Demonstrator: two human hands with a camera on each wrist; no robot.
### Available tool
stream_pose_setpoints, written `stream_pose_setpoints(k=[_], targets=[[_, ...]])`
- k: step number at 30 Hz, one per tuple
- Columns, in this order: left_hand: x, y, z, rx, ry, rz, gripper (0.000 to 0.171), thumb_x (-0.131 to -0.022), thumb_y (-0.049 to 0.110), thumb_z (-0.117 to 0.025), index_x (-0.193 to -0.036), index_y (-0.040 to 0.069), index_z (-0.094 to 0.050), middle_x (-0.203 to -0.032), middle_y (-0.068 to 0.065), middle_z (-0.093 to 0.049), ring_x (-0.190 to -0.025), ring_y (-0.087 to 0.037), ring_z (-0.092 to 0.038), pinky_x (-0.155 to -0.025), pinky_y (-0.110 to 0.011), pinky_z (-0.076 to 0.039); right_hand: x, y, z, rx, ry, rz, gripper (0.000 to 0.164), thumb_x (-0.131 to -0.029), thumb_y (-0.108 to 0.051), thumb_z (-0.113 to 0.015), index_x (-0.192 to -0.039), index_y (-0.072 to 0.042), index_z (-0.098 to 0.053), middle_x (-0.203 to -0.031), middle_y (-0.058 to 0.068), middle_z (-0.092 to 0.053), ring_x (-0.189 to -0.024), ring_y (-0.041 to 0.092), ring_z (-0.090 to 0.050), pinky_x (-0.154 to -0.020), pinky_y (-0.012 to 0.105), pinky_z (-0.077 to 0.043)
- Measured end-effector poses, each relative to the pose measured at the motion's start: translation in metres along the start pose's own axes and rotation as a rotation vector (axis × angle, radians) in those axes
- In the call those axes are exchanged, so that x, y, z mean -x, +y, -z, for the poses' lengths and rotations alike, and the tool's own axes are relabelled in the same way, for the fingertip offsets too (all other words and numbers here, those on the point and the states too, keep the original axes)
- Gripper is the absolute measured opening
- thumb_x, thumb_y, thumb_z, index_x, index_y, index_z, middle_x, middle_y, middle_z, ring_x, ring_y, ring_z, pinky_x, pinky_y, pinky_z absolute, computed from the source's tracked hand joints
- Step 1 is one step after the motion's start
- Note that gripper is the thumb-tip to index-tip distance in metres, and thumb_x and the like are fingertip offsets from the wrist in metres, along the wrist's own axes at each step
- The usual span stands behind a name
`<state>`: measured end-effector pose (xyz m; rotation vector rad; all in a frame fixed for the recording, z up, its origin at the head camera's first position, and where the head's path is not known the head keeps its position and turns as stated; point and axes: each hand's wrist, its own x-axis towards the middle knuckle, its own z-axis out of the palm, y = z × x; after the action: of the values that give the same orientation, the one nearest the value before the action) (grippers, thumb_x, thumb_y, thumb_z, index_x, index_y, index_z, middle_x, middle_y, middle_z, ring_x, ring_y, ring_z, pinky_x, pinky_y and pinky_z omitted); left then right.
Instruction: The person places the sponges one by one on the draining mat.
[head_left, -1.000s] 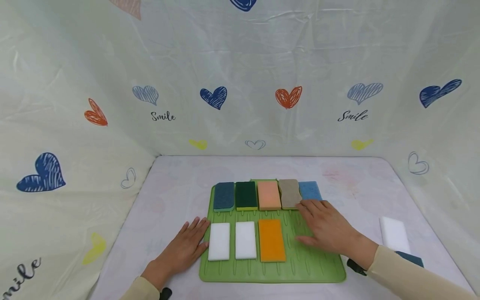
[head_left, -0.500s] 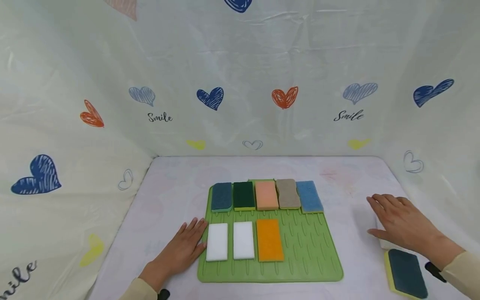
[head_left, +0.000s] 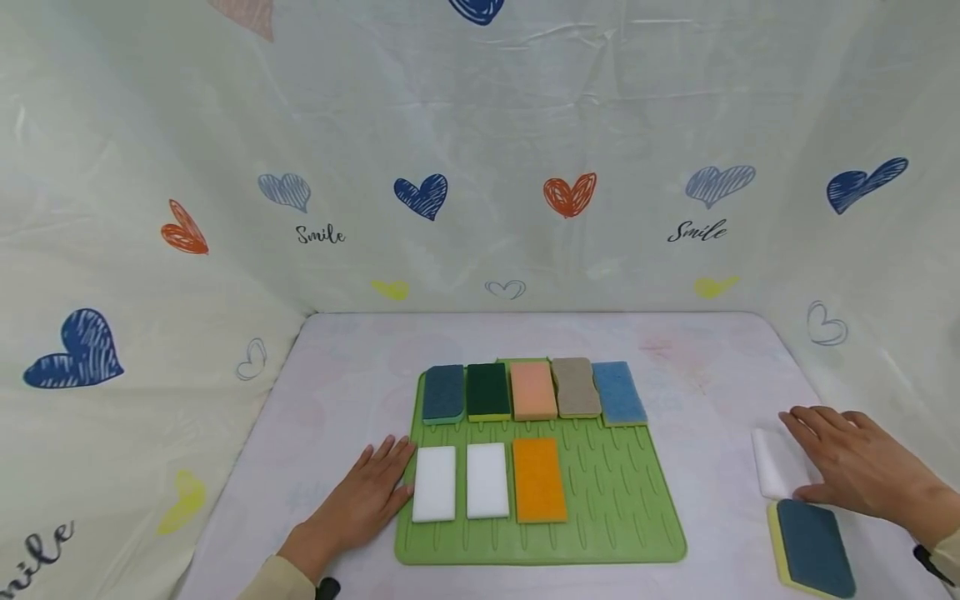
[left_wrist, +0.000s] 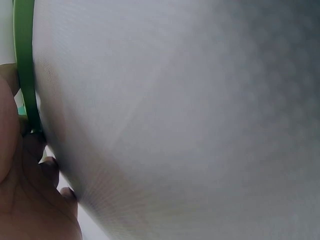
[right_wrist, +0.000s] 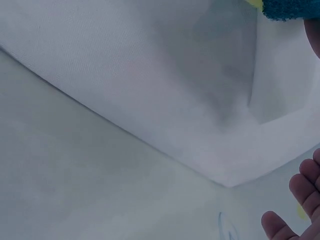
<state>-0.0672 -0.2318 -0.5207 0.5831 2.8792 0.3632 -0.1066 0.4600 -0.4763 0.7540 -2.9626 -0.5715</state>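
Note:
My left hand (head_left: 367, 492) lies flat with spread fingers, its fingertips and thumb at the left edge of a green ridged mat (head_left: 622, 533). A white sponge (head_left: 435, 485) is right beside that thumb. Over on the right, my right hand (head_left: 862, 467) hovers with loosely bent fingers, partly covering another white sponge (head_left: 774, 467). In the right wrist view the hand's fingers (right_wrist: 302, 190) stand apart from that white sponge (right_wrist: 282, 80), with nothing between them. Just in front lies a yellow sponge with a dark blue-green top (head_left: 816, 546), near the right thumb.
Along the mat's back edge sit a blue-grey sponge (head_left: 444, 393), a dark green one (head_left: 488, 392), a pink one (head_left: 534, 390), a wavy beige one (head_left: 577, 387) and a blue one (head_left: 620, 393). In front are a second white sponge (head_left: 487, 481) and an orange one (head_left: 540, 481).
My right hand has left the blue sponge at the mat's back right and moved right, over to the white sponge at the table's side. My left hand stays in place.

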Motion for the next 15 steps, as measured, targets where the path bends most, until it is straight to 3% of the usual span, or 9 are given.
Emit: stream_pose_setpoints(k=[10,15], targets=[[-0.0011,-0.0019,-0.0019,-0.012,0.002,-0.011,0.065,-0.112,0.039,-0.051,-0.164,0.002,-0.035,-0.169,-0.013,-0.038,-0.159,-0.037,-0.029,-0.129,-0.060,-0.025,0.0009,-0.0053,-0.0091,-0.013,0.068,0.010,0.133,-0.069,-0.098,0.000,-0.133,0.004,-0.055,-0.133,0.028,-0.063,-0.119,0.046,-0.059,-0.100,0.069,-0.048],[-0.0007,-0.0017,-0.0019,-0.012,-0.002,-0.005,0.065,-0.112,0.038,-0.050,-0.164,0.002,-0.035,-0.170,-0.013,-0.037,-0.160,-0.037,-0.029,-0.129,-0.060,-0.025,0.0022,-0.0049,-0.0091,-0.017,0.051,-0.004,0.135,-0.067,-0.102,-0.006,-0.132,0.005,-0.057,-0.132,0.028,-0.063,-0.118,0.045,-0.058,-0.099,0.068,-0.049]])
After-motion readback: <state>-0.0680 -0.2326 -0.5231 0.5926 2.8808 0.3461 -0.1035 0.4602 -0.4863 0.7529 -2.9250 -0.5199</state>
